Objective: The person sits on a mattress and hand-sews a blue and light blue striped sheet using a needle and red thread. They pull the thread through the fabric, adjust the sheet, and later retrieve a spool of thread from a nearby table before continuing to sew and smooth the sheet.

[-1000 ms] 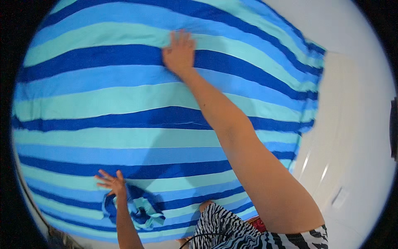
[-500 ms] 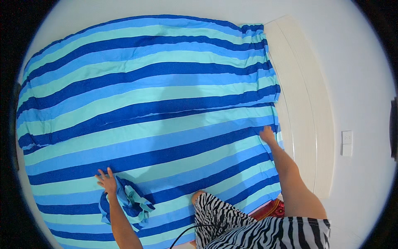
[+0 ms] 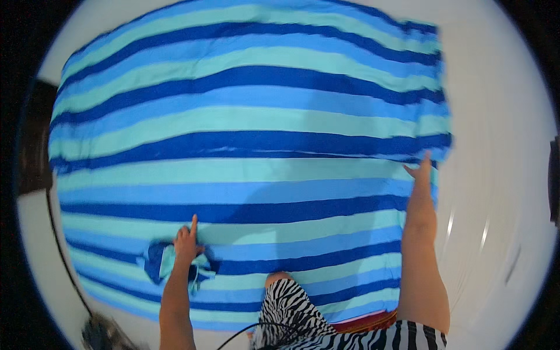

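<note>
A striped bed sheet (image 3: 262, 192) in dark blue, light blue and mint lies spread before me. Across its far half, a doubled-over layer (image 3: 251, 122) ends in a nearly straight edge from left to right. My left hand (image 3: 186, 242) is over a crumpled striped cloth (image 3: 156, 261), its index finger stretched forward and its thumb out to the side. At the right, my right hand (image 3: 421, 167) is at the layer's edge by the sheet's side, fingers extended and thumb apart. Neither hand visibly grips any fabric.
My bent knee in zebra-print cloth (image 3: 297, 312) rests on the sheet's near part. Beside it, red patterned fabric (image 3: 364, 322) peeks out. Pale panelling (image 3: 475, 192) runs along the right. A dark object (image 3: 38, 137) stands at the left, and a black cable (image 3: 239, 333) hangs low.
My right hand has moved farther forward along the sheet's side to the layer's edge, and its fingers have straightened. The left hand has shifted rightward over the crumpled cloth. The view has turned.
</note>
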### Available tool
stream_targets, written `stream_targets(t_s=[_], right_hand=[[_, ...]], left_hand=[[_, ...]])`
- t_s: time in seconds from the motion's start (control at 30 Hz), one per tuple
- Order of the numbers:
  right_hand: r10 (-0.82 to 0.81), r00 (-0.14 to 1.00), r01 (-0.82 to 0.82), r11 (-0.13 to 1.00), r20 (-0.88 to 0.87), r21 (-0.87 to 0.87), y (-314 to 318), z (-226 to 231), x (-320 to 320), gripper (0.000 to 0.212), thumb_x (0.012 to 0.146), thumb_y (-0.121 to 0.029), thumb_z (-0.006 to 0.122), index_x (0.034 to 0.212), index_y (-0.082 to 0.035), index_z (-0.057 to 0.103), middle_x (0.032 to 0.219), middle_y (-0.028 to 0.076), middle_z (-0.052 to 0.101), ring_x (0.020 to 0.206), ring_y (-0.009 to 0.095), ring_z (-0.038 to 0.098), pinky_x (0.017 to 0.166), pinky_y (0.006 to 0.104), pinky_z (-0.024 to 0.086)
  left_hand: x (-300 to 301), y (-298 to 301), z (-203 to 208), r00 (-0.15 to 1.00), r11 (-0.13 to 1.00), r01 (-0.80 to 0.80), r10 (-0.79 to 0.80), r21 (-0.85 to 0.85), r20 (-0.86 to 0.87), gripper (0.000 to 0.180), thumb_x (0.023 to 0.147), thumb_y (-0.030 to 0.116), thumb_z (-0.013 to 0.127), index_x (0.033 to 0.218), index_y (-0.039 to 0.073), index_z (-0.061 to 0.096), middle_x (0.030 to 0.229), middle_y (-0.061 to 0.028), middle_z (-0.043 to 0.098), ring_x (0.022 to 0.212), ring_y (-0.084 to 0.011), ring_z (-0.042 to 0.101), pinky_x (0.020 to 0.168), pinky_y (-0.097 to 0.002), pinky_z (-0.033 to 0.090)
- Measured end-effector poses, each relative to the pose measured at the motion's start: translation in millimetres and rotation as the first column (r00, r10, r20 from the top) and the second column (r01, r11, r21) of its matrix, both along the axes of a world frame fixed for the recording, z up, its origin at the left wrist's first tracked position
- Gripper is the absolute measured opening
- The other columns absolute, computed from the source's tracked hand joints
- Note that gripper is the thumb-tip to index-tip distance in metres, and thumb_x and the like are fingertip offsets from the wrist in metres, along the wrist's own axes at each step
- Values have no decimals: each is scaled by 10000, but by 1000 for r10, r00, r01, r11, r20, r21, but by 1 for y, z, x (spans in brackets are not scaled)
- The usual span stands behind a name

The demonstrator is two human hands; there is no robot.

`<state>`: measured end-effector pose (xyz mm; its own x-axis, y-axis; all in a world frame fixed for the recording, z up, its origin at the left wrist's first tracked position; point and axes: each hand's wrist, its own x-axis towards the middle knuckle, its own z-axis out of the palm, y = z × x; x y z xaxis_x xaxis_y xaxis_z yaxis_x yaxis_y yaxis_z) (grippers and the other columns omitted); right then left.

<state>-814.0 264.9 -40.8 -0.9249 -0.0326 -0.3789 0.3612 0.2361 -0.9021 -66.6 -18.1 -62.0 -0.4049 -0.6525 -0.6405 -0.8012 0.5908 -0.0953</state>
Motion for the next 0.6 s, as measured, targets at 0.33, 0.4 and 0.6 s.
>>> stream_targets(t_s=[0.33, 0.4, 0.6], right_hand=[[741, 531, -201, 582, -412, 788, 5, 7, -130, 520, 749, -367, 621, 1151, -53, 522, 1075, 134, 598, 883, 290, 591, 797, 396, 475], [157, 902, -2, 933, -402, 359, 54, 37, -170, 549, 706, -332, 655, 1145, -33, 513, 1004, 149, 619, 826, 284, 606, 730, 387, 493], [-305, 866, 478, 734, -395, 481, -26, -63, 28, 786, 799, -484, 542, 1272, 95, 298, 1234, 283, 435, 1132, 414, 428, 921, 498, 379]], left_hand=[[-3, 2, 17, 980, 998, -62, 64, -14, 188, 1225, 545, 369, 814, 1409, 324, -53, 1180, -107, 442, 1056, -280, 482, 773, -449, 449], [-16, -1, -14, 988, 998, -65, 65, -5, 140, 1229, 538, 371, 817, 1407, 338, -52, 1175, -106, 443, 1049, -272, 484, 761, -445, 453], [-18, -7, 4, 984, 997, -71, 69, 6, 162, 1235, 560, 366, 809, 1391, 366, -104, 1203, -114, 416, 1043, -271, 481, 742, -440, 463]])
